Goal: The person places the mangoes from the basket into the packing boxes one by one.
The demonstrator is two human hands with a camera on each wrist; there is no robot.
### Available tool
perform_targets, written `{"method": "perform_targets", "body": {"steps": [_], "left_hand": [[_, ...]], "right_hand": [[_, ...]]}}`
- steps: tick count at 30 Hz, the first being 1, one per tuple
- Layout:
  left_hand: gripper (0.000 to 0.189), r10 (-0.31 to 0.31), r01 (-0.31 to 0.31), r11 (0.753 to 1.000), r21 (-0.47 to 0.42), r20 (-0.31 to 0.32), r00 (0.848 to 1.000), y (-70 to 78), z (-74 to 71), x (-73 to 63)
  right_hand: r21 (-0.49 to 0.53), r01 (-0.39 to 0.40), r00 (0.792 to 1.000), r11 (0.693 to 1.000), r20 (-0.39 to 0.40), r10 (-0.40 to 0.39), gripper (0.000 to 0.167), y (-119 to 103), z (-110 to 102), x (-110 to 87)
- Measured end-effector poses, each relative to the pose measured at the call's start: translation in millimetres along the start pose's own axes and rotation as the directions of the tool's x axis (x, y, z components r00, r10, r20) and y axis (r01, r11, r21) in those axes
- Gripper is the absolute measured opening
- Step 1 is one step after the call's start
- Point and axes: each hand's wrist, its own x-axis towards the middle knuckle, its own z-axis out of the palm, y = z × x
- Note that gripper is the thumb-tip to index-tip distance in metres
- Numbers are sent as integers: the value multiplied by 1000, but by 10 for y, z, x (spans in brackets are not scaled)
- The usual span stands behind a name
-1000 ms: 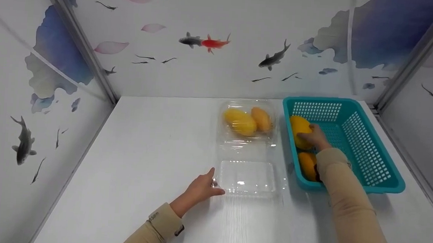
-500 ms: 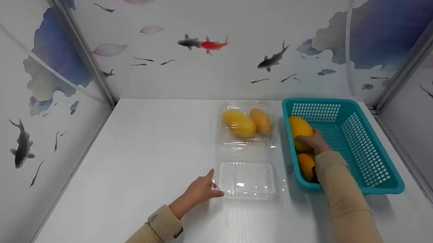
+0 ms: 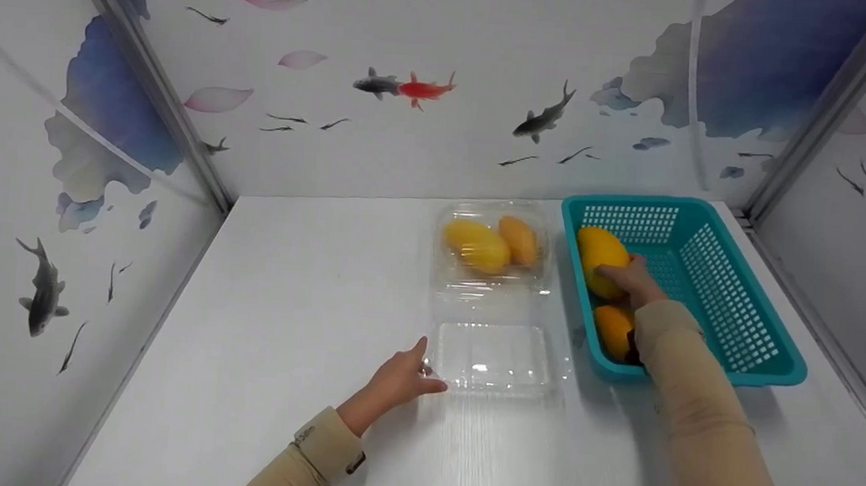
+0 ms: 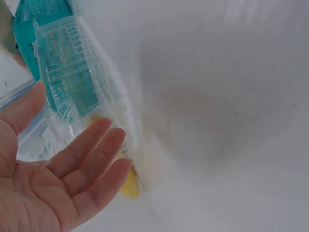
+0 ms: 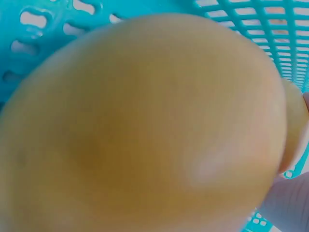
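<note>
In the basket's left side, my right hand (image 3: 637,279) grips a yellow mango (image 3: 601,252), with the thumb across its near face. A second mango (image 3: 611,330) lies nearer in the same basket, partly behind the sleeve; this mango (image 5: 145,125) fills most of the right wrist view. On the table is a clear plastic clamshell box (image 3: 492,359), its far part around two mangoes (image 3: 478,246). My left hand (image 3: 398,375) stays at the left edge of the near part, thumb and fingers spread. The left wrist view shows its palm and loosely bent fingers (image 4: 89,166) beside the box.
The teal plastic basket (image 3: 757,293) with mesh walls stands at the right of the white table (image 3: 302,288). Walls printed with fish and petals (image 3: 439,146) enclose the table at the back and both sides.
My right hand has shifted its fingers slightly around the far mango in the basket, and that mango has risen a little. The left hand and the clamshell box stay in place.
</note>
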Motion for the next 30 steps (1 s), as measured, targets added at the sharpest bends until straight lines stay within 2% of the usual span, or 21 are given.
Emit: {"method": "perform_targets", "body": {"steps": [8,15,23,30], "left_hand": [[87,6,-6,1000,-1,8,1000,1,13,7],[88,21,-21,999,30,-6,1000,-31,7,-14],[86,25,-23,998,52,-36,999,-88,10,-51],[85,65,-58,987,150,-41,997,-59,49,-54]], "right_hand": [[76,37,999,996,-11,-36,90,-227,-185,-214],[9,142,989,990,-27,-142,96,-574,-202,-540],[-28,138,990,990,40,-137,102,-921,154,-919],[-45,112,983,993,149,-105,100,-977,516,-1112]]}}
